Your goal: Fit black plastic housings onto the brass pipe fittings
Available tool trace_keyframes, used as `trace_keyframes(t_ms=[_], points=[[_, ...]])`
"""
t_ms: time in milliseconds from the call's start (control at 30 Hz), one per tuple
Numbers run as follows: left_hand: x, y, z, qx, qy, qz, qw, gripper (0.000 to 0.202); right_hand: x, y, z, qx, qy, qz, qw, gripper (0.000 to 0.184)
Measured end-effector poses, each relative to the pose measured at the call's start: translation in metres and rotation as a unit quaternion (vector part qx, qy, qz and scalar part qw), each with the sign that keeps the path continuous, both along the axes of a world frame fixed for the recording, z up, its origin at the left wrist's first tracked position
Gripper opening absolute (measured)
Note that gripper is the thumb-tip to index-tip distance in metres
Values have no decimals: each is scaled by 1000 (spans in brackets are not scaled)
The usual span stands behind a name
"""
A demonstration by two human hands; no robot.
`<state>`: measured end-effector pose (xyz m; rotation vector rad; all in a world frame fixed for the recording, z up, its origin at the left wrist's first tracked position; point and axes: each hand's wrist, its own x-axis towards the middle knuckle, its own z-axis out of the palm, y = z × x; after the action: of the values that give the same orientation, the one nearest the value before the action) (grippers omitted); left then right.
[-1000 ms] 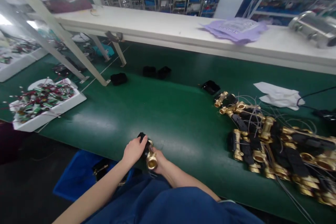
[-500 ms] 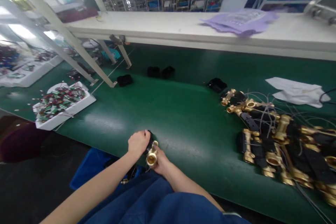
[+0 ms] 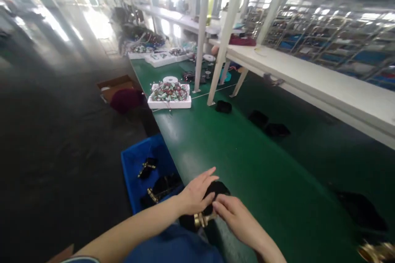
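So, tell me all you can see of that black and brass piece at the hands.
The piece has a black body and a shiny, metal-looking, brass-coloured pipe part nearer the person. It is by the edge of the green table, partly hidden. The left hand, fingers spread, reaches across it; the right hand, fingers curled, is beside it. Exact contact, and whether it's lifted, I can't tell.

Well ahead and left of the fingers, a white tray of wired parts; ahead-right, a white shelf.

black-and-gold fitting, green tabletop, blue bin, white foam tray
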<state>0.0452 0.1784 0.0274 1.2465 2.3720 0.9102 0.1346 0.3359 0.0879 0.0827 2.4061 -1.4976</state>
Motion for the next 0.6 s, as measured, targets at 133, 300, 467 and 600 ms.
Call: trace_keyframes(t_ms=[133, 300, 467, 600], points=[[0, -65, 38, 143, 36, -81, 986, 26, -39, -59, 22, -68, -76, 87, 991, 38], [-14, -125, 39, 79, 112, 30, 990, 26, -75, -87, 37, -179, -220, 169, 944, 39], [-54, -166, -36, 0, 50, 212, 976, 35, -101, -94, 16, -246, -293, 155, 911, 40], [-95, -198, -130, -124, -118, 415, 894, 38, -99, -93, -22, -293, -320, 61, 899, 44]])
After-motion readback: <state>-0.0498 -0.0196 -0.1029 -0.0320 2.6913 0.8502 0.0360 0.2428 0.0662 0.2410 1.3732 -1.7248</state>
